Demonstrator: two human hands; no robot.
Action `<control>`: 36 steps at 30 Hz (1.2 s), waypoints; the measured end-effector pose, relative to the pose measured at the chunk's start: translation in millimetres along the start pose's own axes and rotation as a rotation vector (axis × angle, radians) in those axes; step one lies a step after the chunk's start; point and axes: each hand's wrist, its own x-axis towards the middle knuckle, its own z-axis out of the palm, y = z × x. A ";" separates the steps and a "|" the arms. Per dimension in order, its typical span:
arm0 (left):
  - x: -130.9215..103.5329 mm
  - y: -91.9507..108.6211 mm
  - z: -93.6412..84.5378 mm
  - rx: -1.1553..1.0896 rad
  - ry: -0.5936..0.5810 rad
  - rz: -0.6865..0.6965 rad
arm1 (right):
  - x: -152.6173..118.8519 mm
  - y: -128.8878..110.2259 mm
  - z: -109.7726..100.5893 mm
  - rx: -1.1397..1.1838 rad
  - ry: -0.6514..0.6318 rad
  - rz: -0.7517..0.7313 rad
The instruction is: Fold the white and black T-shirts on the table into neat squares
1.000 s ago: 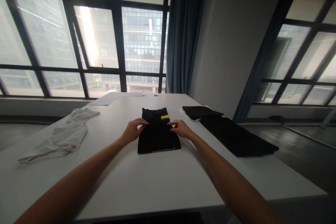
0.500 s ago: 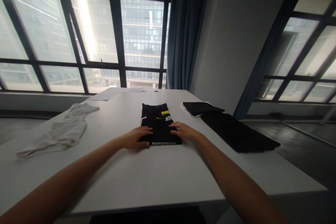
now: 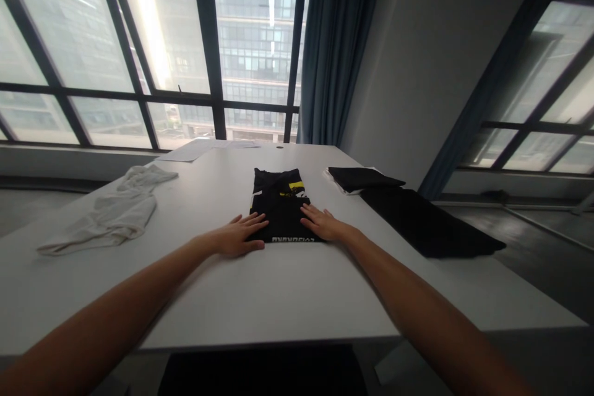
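A black garment (image 3: 283,213) with yellow and white patches lies folded on the white table (image 3: 269,303), pale lettering along its near edge. On its left edge rests my left hand (image 3: 239,235), fingers spread and flat. My right hand (image 3: 322,223) lies on the right edge of the same garment, its fingers also apart and stretched out. Neither hand grips the cloth.
A crumpled white cloth (image 3: 111,210) lies at the left of the table. To the right are a folded black cloth (image 3: 364,178) over something white and a longer black cloth (image 3: 427,223). Papers (image 3: 190,150) lie at the far left edge.
The view has tilted down, so the table appears higher. The fingers of both hands have spread and flattened on the garment.
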 end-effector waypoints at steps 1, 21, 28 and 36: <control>-2.2 -1.7 -2.4 -0.009 0.000 0.009 | -0.7 2.0 -2.2 0.020 -0.001 0.001; -11.2 1.9 -26.1 -0.181 0.195 0.144 | -20.3 -13.1 -35.3 0.266 0.147 -0.329; -8.9 -15.5 -10.2 -0.119 0.180 0.073 | -9.5 -7.2 -24.1 0.283 0.276 -0.269; -1.9 0.5 -9.5 -0.257 0.321 0.020 | -2.6 -3.1 -27.4 0.443 0.437 -0.282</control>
